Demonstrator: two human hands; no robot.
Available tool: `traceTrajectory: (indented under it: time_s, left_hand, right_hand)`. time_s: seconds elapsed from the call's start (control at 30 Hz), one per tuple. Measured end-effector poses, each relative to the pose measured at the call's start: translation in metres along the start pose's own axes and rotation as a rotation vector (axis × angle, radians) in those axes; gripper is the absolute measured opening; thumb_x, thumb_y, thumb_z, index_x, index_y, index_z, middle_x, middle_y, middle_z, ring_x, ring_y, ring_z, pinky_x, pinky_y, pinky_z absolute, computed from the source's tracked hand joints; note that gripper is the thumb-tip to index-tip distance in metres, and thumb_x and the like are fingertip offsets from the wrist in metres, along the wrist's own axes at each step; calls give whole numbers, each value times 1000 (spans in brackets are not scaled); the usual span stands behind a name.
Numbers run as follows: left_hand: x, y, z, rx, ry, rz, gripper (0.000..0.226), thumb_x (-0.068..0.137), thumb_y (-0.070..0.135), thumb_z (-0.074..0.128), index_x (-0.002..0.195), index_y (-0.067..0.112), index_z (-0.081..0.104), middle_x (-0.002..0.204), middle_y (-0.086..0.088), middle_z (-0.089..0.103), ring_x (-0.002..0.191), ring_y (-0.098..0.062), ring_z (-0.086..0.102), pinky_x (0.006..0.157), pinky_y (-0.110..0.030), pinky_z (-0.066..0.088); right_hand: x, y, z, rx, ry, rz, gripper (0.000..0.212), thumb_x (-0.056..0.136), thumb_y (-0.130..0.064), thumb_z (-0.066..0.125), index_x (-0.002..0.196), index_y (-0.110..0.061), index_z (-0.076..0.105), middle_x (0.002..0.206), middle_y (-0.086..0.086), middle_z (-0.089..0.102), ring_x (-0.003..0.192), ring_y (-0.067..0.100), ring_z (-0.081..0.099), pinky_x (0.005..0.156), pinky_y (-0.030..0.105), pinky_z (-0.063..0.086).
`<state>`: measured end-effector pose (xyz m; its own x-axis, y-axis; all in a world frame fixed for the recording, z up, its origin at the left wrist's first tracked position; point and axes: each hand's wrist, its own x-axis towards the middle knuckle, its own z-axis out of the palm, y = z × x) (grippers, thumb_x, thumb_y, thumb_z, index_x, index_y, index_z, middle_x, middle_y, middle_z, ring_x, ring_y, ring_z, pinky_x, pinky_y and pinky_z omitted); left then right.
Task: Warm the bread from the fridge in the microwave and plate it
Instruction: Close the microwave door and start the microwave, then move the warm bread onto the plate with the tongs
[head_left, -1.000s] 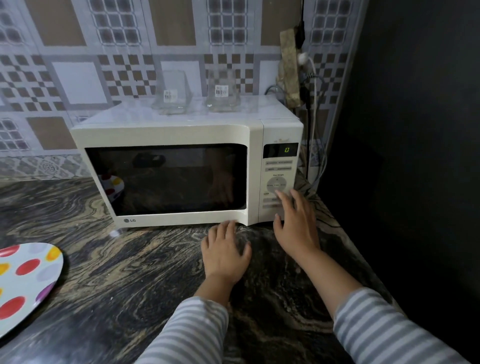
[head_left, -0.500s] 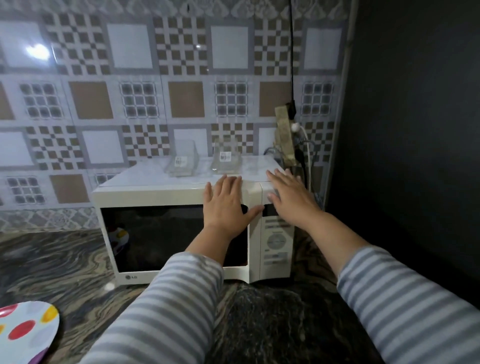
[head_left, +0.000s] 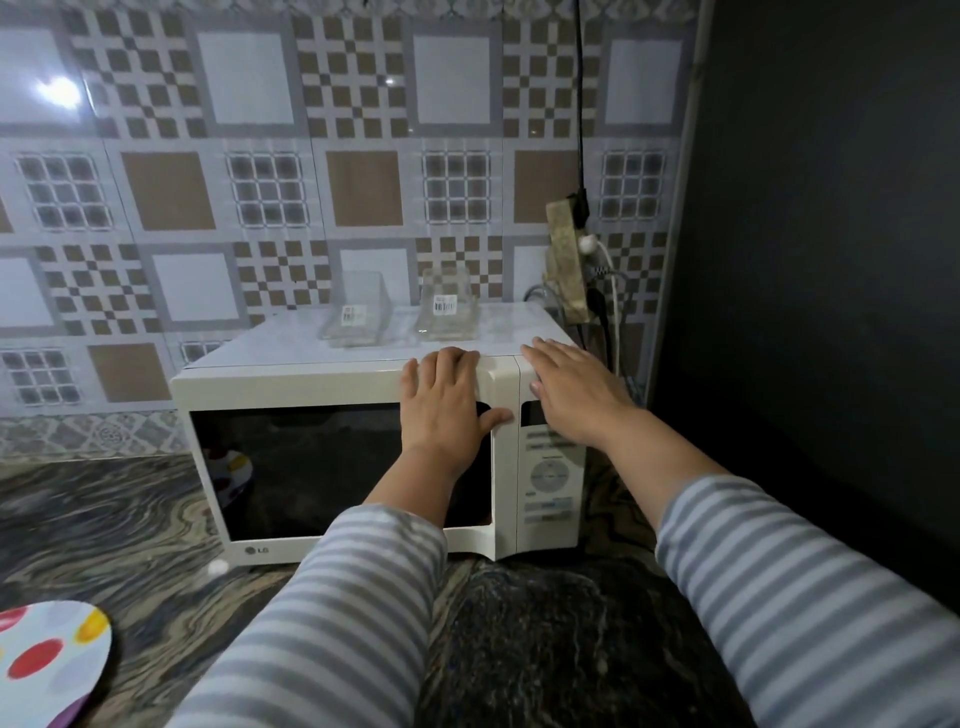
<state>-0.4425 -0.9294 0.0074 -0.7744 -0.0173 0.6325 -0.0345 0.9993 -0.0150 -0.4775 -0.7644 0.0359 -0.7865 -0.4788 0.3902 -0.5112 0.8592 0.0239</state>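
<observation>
A white microwave (head_left: 332, 384) stands on the dark marbled counter with its door closed. My left hand (head_left: 449, 405) lies flat on the door's upper right corner, fingers curled over the top edge and thumb on the door's right rim. My right hand (head_left: 576, 392) rests flat on the top right corner above the control panel (head_left: 550, 478), covering the display. Neither hand holds anything. A spotted plate (head_left: 49, 660) lies at the counter's front left. No bread is visible; the interior behind the dark window cannot be made out.
Two clear glass containers (head_left: 356, 317) (head_left: 448, 312) sit on top of the microwave near the back. A power strip with plugs and cables (head_left: 571, 270) hangs to its right. A dark wall (head_left: 821, 260) closes off the right side. A tiled wall stands behind.
Both hands rose from the counter and the lower control panel to the microwave's top front edge. The view tilted up, showing more wall.
</observation>
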Motion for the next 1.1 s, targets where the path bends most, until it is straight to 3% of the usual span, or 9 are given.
traceTrajectory:
  time_s: [0.4,0.57,0.77,0.87,0.97,1.1]
  left_hand:
    - [4,-1,-10,-4,-21,28,77,83,68,47,143,23,29,141,1,32,131,-21,29,112,-40,19]
    - [16,0,-18,-10,-118,30,84,76,70,56,140,20,33,138,-1,35,130,-23,30,106,-39,26]
    - [2,-10,-34,-92,-125,104,88,70,72,60,137,21,35,133,0,37,125,-22,33,104,-36,28]
    - [-27,-16,-44,-154,-45,141,83,77,70,55,142,23,31,138,1,34,129,-21,31,109,-35,22]
    - [-50,-16,-49,-100,-36,142,91,77,76,46,147,24,22,147,0,27,137,-21,24,116,-37,11]
    - [-71,-12,-50,-131,-112,-103,116,62,93,35,151,24,5,158,6,6,146,-16,-7,114,-51,-10]
  right_hand:
    - [-1,3,3,27,44,-14,52,103,-22,34,151,-11,20,160,6,18,147,19,15,119,32,10]
    - [0,3,1,42,22,4,51,103,-22,34,152,-13,20,160,4,18,147,18,14,118,32,10]
    - [-1,4,0,64,-1,13,51,103,-24,33,152,-14,20,160,3,17,147,18,14,118,32,9]
    - [-1,0,-5,85,-39,55,51,103,-22,32,152,-13,19,160,5,16,147,19,14,120,32,10]
    - [-5,-14,-18,256,0,119,49,104,-31,28,151,-18,24,160,4,18,148,18,13,120,36,8]
    - [-26,-43,-23,344,15,90,50,101,-50,22,149,-39,21,161,1,8,149,18,-1,117,46,-3]
